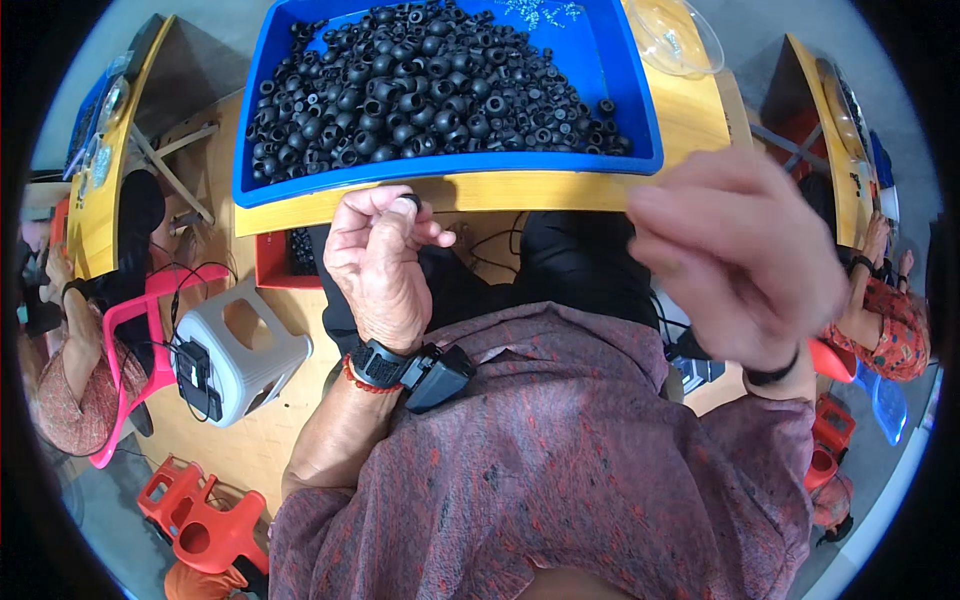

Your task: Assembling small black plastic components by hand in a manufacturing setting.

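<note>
Black rubber ring [410, 201] pinched in left hand [378, 268] fingertips, just below near edge of blue tray [620, 80]. Heaped black grommets [430, 85] filling tray on yellow table [690, 115]. Right hand [735, 255] blurred, fingers loosely spread, grasping nothing visible, near tray's right corner.

The right hand [735, 255] is motion-blurred, its grip unreadable.

A tray [620, 100] sits at top centre on the desk [690, 120], filled with a heap of small rings [420, 80]. A bowl [675, 35] lies at its upper right. Below the desk's near edge, the left hand [375, 265] is at centre left (a ring [410, 201] pinched at its fingertips), the right hand [735, 255] at right. A stool [240, 350] stands at lower left.
</note>
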`<state>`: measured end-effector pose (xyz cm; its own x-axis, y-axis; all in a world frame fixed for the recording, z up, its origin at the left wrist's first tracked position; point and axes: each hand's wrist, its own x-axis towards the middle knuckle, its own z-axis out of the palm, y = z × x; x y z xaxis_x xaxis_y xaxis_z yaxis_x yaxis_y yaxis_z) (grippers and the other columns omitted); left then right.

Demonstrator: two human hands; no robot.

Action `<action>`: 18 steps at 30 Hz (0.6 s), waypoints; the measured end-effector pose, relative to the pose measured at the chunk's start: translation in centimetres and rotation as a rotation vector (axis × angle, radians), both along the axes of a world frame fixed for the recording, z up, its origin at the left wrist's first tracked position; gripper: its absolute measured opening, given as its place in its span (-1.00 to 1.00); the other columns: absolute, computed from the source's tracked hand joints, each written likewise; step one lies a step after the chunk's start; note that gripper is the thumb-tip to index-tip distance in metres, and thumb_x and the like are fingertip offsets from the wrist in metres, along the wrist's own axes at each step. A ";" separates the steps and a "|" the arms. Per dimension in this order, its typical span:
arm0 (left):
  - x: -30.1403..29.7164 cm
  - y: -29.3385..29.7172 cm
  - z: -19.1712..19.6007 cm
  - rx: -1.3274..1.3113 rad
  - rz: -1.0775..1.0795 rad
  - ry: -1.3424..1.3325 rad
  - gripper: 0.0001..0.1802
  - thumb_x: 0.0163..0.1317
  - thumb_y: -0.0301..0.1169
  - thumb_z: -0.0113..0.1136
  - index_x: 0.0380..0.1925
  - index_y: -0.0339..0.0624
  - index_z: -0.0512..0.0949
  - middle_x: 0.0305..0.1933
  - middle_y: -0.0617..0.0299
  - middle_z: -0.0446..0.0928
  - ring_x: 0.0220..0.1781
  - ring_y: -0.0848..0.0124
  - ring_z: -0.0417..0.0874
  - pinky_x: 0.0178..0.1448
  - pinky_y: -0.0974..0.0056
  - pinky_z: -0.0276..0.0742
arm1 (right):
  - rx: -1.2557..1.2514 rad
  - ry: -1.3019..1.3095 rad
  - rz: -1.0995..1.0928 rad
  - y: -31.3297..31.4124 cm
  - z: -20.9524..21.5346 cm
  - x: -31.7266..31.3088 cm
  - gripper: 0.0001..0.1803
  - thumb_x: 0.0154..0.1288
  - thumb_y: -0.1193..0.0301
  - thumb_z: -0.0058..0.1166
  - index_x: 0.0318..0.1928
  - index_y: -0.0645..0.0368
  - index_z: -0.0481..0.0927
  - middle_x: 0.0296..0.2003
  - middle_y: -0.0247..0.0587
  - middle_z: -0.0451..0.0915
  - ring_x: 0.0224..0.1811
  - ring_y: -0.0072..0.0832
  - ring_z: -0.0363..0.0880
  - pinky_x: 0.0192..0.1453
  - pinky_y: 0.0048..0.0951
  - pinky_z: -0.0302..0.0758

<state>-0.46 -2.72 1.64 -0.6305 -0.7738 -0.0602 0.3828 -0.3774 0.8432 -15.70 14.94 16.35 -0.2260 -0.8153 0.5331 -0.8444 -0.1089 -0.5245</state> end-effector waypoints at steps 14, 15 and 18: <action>-0.7 0.6 0.6 -0.030 0.002 -0.083 -0.93 0.35 -0.58 0.12 -0.19 -0.30 0.51 -0.31 0.13 0.60 -0.44 0.46 0.63 -0.30 0.30 0.71 | 0.203 0.366 -0.398 -3.6 6.4 5.8 -0.80 -0.06 0.53 0.31 -0.32 0.14 0.69 -0.44 -0.28 0.64 -0.55 -0.39 0.56 -0.49 -0.34 0.42; -0.8 0.8 1.5 -0.141 -0.010 -0.052 -0.93 0.36 -0.58 0.11 -0.18 -0.31 0.51 -0.29 0.12 0.61 -0.42 0.46 0.65 -0.28 0.32 0.71 | 0.111 0.300 -0.005 -2.7 3.5 0.8 -0.77 0.03 0.58 0.26 -0.23 0.20 0.67 -0.48 -0.27 0.60 -0.56 -0.34 0.55 -0.45 -0.28 0.49; -0.2 0.8 1.0 -0.114 -0.082 -0.077 -0.90 0.34 -0.58 0.18 -0.18 -0.33 0.52 -0.29 0.15 0.62 -0.39 0.44 0.68 -0.26 0.35 0.71 | 0.264 0.199 -0.128 -4.8 -0.8 -5.0 -0.86 0.21 0.56 0.17 -0.19 0.25 0.61 -0.37 -0.06 0.61 -0.32 -0.11 0.62 -0.22 -0.26 0.56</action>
<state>-0.67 -1.92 2.68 -0.6885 -0.7248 -0.0251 0.2874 -0.3044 0.9082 -20.75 10.11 15.55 -0.2483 -0.9026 0.3516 -0.9310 0.1221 -0.3441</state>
